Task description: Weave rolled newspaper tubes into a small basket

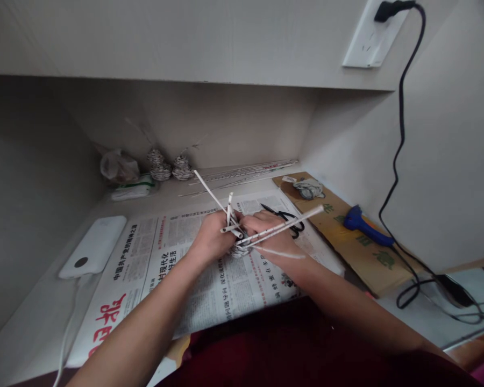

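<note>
Between my two hands sits a small woven piece [240, 249] of rolled newspaper tubes, just over the newspaper. Several paper tubes [282, 228] stick out of it, some upward and to the left, others to the right. My left hand [213, 231] is closed around its left side. On the far right side, my right hand [268, 228] is closed with its fingertips at the tubes; its fingers partly hide the weave. Black-handled scissors [294, 228] lie just beyond my right hand.
Newspaper [141, 274] covers the desk. A white power bank [93, 246] lies left. Woven gourd shapes [160, 165], a plastic bag [119, 166] and loose paper tubes [246, 171] are at the back. On cardboard [367, 260] at right rests a blue glue gun [365, 226], its cord hanging nearby.
</note>
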